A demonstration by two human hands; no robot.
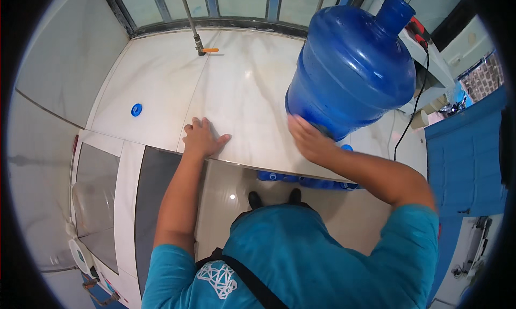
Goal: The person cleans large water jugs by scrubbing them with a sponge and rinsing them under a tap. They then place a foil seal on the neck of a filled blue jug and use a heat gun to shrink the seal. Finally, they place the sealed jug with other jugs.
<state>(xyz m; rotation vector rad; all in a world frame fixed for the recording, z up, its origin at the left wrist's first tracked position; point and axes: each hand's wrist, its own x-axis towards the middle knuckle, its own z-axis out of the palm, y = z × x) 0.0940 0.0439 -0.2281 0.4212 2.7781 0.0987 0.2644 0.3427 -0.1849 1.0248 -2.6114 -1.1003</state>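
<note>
Blue water jug (pixel 352 67) tilts on the white marble counter (pixel 161 83), your right hand (pixel 307 139) spread open against its base to steady it. Left of the jug, your left hand (pixel 201 138) lies flat, fingers apart, bracing you.

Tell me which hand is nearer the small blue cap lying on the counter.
Left. The left hand lies flat on the counter's front edge, just right of the blue cap. The right hand is farther right, against the big blue water jug.

Large translucent blue plastic water jug (pixel 352 67), round-bodied with narrow neck, tilted on white marble counter (pixel 215 83), neck pointing up and away, base at counter's near right edge.
</note>
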